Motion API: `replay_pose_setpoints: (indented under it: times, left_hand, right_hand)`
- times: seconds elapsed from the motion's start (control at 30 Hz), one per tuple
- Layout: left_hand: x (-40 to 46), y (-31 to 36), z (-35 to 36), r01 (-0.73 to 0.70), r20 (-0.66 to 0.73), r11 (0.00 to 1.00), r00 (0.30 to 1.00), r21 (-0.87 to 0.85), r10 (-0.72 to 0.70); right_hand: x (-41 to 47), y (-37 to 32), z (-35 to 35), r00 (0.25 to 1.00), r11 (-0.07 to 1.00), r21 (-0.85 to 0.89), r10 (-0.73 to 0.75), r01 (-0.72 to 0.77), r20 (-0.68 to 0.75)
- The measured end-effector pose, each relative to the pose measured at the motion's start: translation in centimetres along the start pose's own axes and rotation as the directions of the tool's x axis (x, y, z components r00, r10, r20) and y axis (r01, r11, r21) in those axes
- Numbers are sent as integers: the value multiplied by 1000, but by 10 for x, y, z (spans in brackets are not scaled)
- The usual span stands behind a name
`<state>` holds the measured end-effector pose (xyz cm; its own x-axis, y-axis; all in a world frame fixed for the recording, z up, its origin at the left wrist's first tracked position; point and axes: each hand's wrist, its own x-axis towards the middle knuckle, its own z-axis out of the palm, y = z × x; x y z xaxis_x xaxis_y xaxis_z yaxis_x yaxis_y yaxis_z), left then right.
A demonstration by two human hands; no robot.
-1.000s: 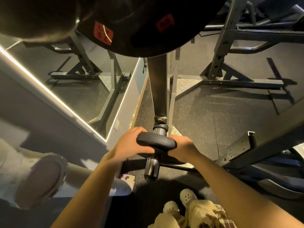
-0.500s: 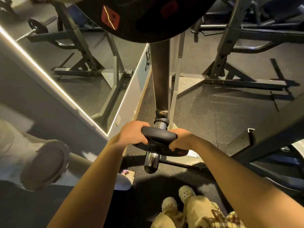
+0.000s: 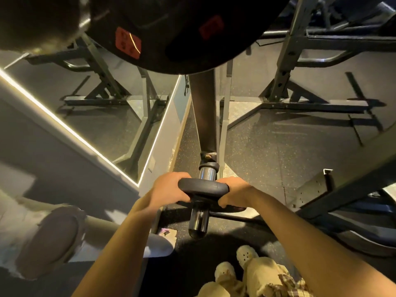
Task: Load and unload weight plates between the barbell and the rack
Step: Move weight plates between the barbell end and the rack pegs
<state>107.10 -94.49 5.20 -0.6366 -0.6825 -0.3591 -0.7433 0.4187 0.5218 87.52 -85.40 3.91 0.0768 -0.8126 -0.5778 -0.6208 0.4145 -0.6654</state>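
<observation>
A small black weight plate point(image 3: 202, 186) sits on a chrome peg point(image 3: 199, 221) that sticks out toward me from a dark rack upright point(image 3: 204, 114). My left hand point(image 3: 169, 189) grips the plate's left rim with curled fingers. My right hand point(image 3: 232, 192) grips its right rim the same way. Bare chrome shows on both sides of the plate, with the peg's end below my hands. A large black plate point(image 3: 171, 28) with red labels hangs close overhead at the top of the view.
A mirror wall point(image 3: 75, 103) with a lit edge runs along the left, reflecting my legs. Grey rack frames point(image 3: 285, 61) stand at the back right. A slanted perforated beam point(image 3: 342, 189) crosses on the right. My feet point(image 3: 235, 262) stand on speckled rubber floor.
Both hands keep their grip on the small plate. The plate has slid slightly along the peg, leaving more of the peg's end showing below it. The view has shifted a little.
</observation>
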Motion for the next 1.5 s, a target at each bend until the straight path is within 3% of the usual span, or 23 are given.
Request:
replay_pose_setpoints:
  times: [0.13,0.33,0.5,0.57,0.63,0.73,0.83,0.93,1.0,1.07,1.13,1.2,1.3,1.37,1.43,1.5]
  left_hand:
    - [-3,-4,5,15,-20,997,1000,-73,-16]
    - [12,-5,-13,3,169,998,986,-61,7]
    - [-1,0,-5,17,45,999,999,-39,-15]
    - [-7,16,-1,-28,28,997,999,67,26]
    - [-5,42,7,-72,18,957,997,281,70]
    - [6,74,24,-130,96,775,991,618,90]
    - [13,88,34,-143,138,674,989,725,61]
    - [6,81,28,-225,157,748,974,624,161]
    - [-1,65,13,-244,171,876,967,417,189]
    - [-7,45,-2,-167,22,980,986,107,166]
    - [-12,22,-4,-46,-230,979,973,-199,-1]
    - [-19,6,7,91,-288,931,936,-354,-201]
    - [-27,2,27,203,-242,909,922,-365,-303]
    - [-28,5,29,197,-302,954,917,-227,-261]
    - [-26,9,28,152,-323,988,935,-14,-148]
    - [-21,20,26,100,-289,983,956,152,-53]
  right_hand:
    - [4,-4,-8,998,999,-48,2,1,70]
    - [1,3,14,993,998,31,-45,48,-109]
    - [1,6,9,996,997,43,-53,56,-68]
    - [-4,20,14,994,994,62,-79,84,-81]
    - [-10,40,25,981,988,81,-119,132,-153]
    - [-15,63,35,994,998,55,37,-31,-104]
    - [-10,73,35,995,995,-20,99,-99,-13]
    - [-13,69,29,999,995,-92,41,-41,-4]
    - [-18,59,21,996,996,-3,-87,87,-8]
    - [-24,44,16,982,979,89,-176,183,-74]
    - [-23,26,19,958,968,48,-234,245,-166]
    - [-23,11,29,913,958,-96,-286,270,-290]
    - [-25,7,42,850,955,-160,-295,249,-436]
    - [-26,14,50,840,960,-138,-280,243,-465]
    - [-27,27,55,842,968,-35,-235,250,-485]
    - [-30,39,58,873,946,184,-158,269,-462]
